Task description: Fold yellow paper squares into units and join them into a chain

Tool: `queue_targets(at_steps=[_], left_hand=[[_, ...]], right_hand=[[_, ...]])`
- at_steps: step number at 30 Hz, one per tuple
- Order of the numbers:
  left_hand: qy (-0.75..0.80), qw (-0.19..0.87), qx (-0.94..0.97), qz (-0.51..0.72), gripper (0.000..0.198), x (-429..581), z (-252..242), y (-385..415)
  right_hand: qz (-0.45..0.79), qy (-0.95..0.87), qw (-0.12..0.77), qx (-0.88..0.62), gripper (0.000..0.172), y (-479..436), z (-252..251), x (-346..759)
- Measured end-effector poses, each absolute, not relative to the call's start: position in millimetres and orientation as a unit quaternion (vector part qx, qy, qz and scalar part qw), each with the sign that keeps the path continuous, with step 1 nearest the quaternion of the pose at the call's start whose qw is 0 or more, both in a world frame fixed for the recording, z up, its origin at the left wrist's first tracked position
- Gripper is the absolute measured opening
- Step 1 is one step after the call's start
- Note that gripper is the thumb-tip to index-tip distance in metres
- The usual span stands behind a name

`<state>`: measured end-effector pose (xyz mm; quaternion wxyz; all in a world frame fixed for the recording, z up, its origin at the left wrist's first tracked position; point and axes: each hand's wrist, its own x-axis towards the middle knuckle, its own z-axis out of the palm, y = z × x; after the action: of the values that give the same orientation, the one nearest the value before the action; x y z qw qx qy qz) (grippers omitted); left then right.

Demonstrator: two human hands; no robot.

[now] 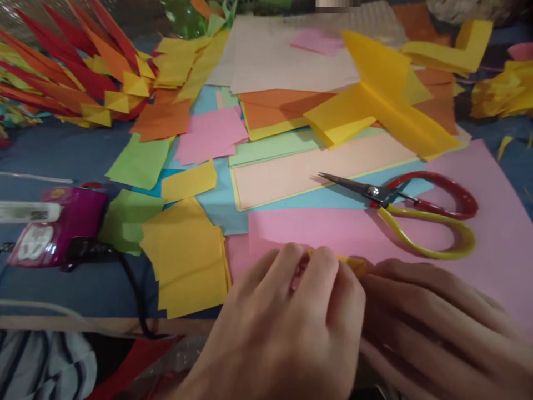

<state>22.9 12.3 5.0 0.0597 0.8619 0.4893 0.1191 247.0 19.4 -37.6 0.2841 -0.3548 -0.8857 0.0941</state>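
Observation:
My left hand (300, 311), fingers bent, presses near the table's front edge over a small folded piece of yellow paper (353, 264). Beside it, my right hand (437, 322) is closed at the other end of that paper. Most of the piece is hidden beneath my fingers. Under it lies a large pink sheet (283, 228). Just beyond my right hand rest scissors (375, 193) with one red and one yellow handle, blades pointing left. A stack of yellow-orange paper squares (191, 261) lies to the left of my left hand.
Pink squares (212, 133), green squares (139, 161) and a folded yellow sheet (378, 100) lie further back. At far left stands a pointed red, orange and yellow folded-paper piece (95, 72). A purple box (83, 216) and a black cable (133, 283) are on the left.

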Motion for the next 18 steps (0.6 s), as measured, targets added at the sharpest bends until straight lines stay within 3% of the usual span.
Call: queue_targets(at_steps=[4, 10, 14, 18], left_hand=[[0.520, 0.061, 0.840, 0.143, 0.024, 30.7, -2.1, 10.5], [0.590, 0.136, 0.760, 0.235, 0.018, 35.7, -10.6, 20.6], [0.584, 0.131, 0.773, 0.213, 0.019, 34.0, -6.9, 20.3], [0.588, 0.160, 0.768, 0.196, 0.020, 32.8, 2.3, 20.9]], right_hand=[[0.093, -0.871, 0.314, -0.365, 0.008, 25.2, -31.5, 242.6], [0.102, -0.855, 0.311, -0.401, 0.023, 30.1, -32.7, 240.7], [0.096, -0.877, 0.275, -0.382, 0.028, 29.4, -37.0, 248.8], [0.086, -0.887, 0.284, -0.354, 0.020, 31.2, -36.3, 250.9]])
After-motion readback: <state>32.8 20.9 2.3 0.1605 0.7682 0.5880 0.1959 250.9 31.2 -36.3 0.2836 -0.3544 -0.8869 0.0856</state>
